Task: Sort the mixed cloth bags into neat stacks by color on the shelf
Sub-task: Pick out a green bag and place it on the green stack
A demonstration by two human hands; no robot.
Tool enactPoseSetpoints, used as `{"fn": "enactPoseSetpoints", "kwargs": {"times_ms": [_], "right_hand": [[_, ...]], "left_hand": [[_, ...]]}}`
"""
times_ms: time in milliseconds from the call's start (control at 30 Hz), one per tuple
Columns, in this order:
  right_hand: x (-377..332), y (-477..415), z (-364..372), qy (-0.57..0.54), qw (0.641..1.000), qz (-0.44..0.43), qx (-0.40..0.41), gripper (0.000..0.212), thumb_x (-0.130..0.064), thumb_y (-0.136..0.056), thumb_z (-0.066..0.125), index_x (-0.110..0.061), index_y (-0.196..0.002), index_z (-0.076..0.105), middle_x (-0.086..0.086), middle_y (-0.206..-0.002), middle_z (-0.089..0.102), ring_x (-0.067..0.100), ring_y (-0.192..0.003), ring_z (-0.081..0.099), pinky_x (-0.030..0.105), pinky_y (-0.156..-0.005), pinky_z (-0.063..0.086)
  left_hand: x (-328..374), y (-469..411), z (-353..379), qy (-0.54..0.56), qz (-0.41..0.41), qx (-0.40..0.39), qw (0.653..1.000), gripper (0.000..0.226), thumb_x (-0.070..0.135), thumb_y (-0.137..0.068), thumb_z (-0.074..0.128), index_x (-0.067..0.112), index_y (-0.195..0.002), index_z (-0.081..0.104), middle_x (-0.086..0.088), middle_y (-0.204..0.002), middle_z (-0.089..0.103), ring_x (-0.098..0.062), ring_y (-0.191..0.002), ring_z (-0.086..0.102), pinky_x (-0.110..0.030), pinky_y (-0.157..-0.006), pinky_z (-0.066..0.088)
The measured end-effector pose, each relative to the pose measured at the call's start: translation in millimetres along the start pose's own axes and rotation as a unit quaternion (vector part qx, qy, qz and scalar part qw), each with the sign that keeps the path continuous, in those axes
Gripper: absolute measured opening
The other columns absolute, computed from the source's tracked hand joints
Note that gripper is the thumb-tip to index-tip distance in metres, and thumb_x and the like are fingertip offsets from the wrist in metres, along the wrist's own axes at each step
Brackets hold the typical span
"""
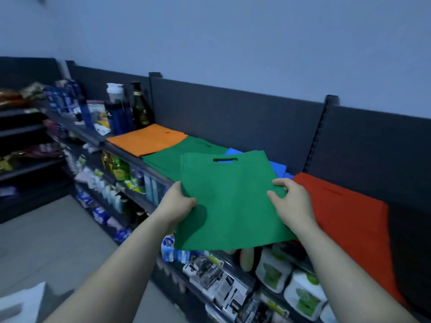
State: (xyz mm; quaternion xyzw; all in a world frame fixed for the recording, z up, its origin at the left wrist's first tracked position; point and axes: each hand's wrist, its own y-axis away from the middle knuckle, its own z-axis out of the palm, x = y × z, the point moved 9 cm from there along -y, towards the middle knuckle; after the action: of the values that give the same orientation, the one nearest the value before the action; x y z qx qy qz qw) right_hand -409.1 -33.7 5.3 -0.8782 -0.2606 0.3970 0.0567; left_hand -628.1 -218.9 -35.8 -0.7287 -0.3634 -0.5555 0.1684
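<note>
I hold a thin bundle of green cloth bags [231, 201] flat above the front edge of the top shelf. My left hand [177, 201] grips its left edge, thumb on top. My right hand [291, 203] grips its right side. On the shelf lie an orange stack [147, 139] at the left, a green stack [168, 157] beside it, blue bags [277, 167] mostly hidden behind the held bundle, and a red stack [349, 217] at the right.
Bottles [140, 108] and packets stand on the top shelf left of the orange stack. Lower shelves hold bottles, boxed goods [224, 283] and tissue packs [303, 297]. A dark back panel [245, 117] runs behind the shelf. Tiled floor [46, 241] lies at the left.
</note>
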Motion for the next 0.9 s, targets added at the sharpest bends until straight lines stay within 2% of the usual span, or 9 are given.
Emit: {"fn": "enactPoseSetpoints", "kwargs": {"times_ms": [133,333,500,600,767,900], "right_hand": [[-23.3,-28.2,50.6,-0.006,1.000,-0.001,-0.020,0.033,-0.019,-0.086,0.068,-0.012,-0.118,0.064,0.003,-0.124,0.065,0.023,-0.116,0.057,0.031,-0.097,0.041],[-47.5,-89.1,111.6,-0.005,1.000,0.007,-0.028,0.034,-0.023,-0.090,0.064,-0.015,-0.123,0.060,0.000,-0.128,0.061,0.021,-0.117,0.055,0.033,-0.096,0.042],[-64.2,-140.3,161.1,-0.006,0.999,0.015,-0.041,0.035,-0.025,-0.091,0.062,-0.016,-0.125,0.059,-0.004,-0.131,0.058,0.018,-0.107,0.057,0.033,-0.091,0.045],[-72.3,-159.9,189.0,0.008,0.998,0.029,-0.054,0.036,-0.028,-0.093,0.061,-0.017,-0.127,0.057,-0.004,-0.132,0.057,0.021,-0.102,0.061,0.034,-0.089,0.046],[-81.4,-177.9,228.1,0.064,0.994,0.051,-0.069,0.039,-0.034,-0.092,0.061,-0.019,-0.127,0.056,-0.003,-0.122,0.062,0.023,-0.098,0.064,0.032,-0.083,0.049],[-85.1,-184.7,255.9,0.088,0.991,0.074,-0.062,0.041,-0.038,-0.090,0.063,-0.020,-0.127,0.056,0.001,-0.112,0.066,0.021,-0.106,0.060,0.040,-0.100,0.044]], "left_hand": [[-15.0,-33.8,-34.6,0.045,-0.027,0.001,0.999,0.047,0.013,-0.086,0.068,0.018,-0.125,0.042,-0.009,-0.111,0.064,-0.032,-0.090,0.067,-0.050,-0.083,0.055],[-12.4,-111.0,-69.3,0.026,-0.012,0.008,1.000,0.039,0.005,-0.088,0.063,0.018,-0.119,0.043,0.001,-0.099,0.061,-0.030,-0.091,0.065,-0.045,-0.081,0.055],[-7.3,-186.5,-104.2,-0.005,-0.010,0.043,0.999,0.053,0.008,-0.089,0.065,0.014,-0.136,0.040,-0.009,-0.125,0.056,-0.029,-0.097,0.061,-0.044,-0.082,0.052],[-8.9,-228.3,-119.2,-0.029,0.000,0.044,0.999,0.050,0.007,-0.089,0.063,0.015,-0.134,0.042,-0.008,-0.126,0.057,-0.029,-0.096,0.062,-0.043,-0.080,0.053],[-12.7,-295.7,-135.7,-0.072,0.015,0.019,0.997,0.046,0.005,-0.090,0.059,0.017,-0.132,0.045,-0.009,-0.121,0.062,-0.029,-0.092,0.065,-0.048,-0.082,0.055],[-15.8,-348.5,-142.6,-0.112,0.036,-0.010,0.993,0.045,0.004,-0.091,0.057,0.016,-0.133,0.043,-0.010,-0.123,0.059,-0.026,-0.083,0.063,-0.038,-0.068,0.055]]}}
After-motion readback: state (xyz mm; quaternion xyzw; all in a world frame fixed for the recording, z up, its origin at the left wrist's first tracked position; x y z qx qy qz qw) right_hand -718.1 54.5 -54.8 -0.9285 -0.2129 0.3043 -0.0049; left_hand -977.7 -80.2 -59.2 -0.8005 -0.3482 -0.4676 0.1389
